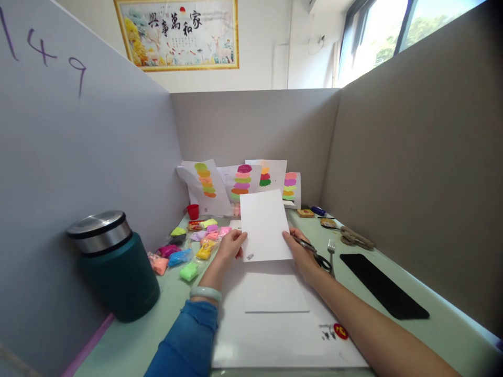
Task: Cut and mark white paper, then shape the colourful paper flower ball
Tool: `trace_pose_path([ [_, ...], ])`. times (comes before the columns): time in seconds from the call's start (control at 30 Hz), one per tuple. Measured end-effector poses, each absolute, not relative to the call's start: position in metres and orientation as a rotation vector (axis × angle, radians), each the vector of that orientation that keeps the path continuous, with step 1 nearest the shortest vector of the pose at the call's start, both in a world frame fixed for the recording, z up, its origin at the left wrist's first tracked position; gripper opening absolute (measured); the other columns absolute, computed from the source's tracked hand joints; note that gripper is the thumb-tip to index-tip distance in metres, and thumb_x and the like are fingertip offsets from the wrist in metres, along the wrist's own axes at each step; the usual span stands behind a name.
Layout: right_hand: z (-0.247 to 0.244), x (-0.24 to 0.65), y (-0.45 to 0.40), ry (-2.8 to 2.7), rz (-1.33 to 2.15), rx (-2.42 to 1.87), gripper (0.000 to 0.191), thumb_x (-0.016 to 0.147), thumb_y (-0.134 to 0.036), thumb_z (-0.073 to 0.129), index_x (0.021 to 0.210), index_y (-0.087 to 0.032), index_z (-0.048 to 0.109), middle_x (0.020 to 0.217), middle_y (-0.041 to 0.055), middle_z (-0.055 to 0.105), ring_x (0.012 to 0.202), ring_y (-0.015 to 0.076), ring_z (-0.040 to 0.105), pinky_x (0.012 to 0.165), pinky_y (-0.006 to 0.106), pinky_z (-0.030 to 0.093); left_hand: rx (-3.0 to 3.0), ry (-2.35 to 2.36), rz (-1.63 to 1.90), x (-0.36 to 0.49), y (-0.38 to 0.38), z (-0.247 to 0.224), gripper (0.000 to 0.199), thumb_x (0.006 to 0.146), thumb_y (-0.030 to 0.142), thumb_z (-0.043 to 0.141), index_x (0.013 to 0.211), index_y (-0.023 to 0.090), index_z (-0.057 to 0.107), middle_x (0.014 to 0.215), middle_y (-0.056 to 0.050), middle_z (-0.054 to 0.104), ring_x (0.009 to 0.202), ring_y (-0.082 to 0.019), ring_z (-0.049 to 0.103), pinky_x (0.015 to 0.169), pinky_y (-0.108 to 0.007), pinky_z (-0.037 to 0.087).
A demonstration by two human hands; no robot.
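My left hand (230, 244) pinches the lower left edge of a blank white sheet of paper (265, 222). At the opposite edge my right hand (301, 251) grips the same sheet, which is raised and tilted toward me. A small dark mark shows in its lower left corner. Below it, a second white sheet (276, 296) lies flat on a glossy white board (243, 340) with a red logo. Black-handled scissors (318, 256) are close beside my right hand; I cannot tell whether they touch it. A fork (331, 247) lies just past them.
A teal flask (118, 277) stands at left, near several bags of coloured clay (179, 256) and a red cup (193, 211). Painted sheets (220, 201) lean at the back. On the right are a black strip (383, 285) and a brown cord bundle (356, 238). Partitions enclose three sides.
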State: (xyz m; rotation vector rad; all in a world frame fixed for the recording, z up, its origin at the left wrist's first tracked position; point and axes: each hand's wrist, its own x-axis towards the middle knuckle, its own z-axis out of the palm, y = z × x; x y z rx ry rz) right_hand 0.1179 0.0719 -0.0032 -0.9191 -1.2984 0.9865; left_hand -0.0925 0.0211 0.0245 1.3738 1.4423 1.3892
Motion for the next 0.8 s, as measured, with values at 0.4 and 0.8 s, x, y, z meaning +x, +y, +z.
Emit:
trace_pose_path([
  [0.4,0.008,0.12,0.061,-1.383,1.048,-0.879,0.033,0.075,-0.055,0.058,0.084,-0.024,0.062,0.08,0.0012,0.068,0.071,0.0207,0.059,0.061,0.03,0.047,1.291,1.277,1.5,-0.097,0.032,0.016,0.039,0.065,0.051,0.069,0.076,0.014,0.059,0.058,0.004,0.051,0.046,-0.008,0.042,0.04,-0.018,0.025],
  [0.8,0.006,0.12,0.063,-1.351,1.108,-0.859,0.031,0.074,-0.054,0.06,0.081,-0.023,0.064,0.076,0.0015,0.068,0.068,0.0212,0.06,0.059,0.03,0.047,1.222,1.224,1.451,-0.096,0.03,0.018,0.044,0.061,0.052,0.072,0.082,0.014,0.062,0.063,0.002,0.057,0.052,-0.01,0.05,0.044,-0.019,0.031],
])
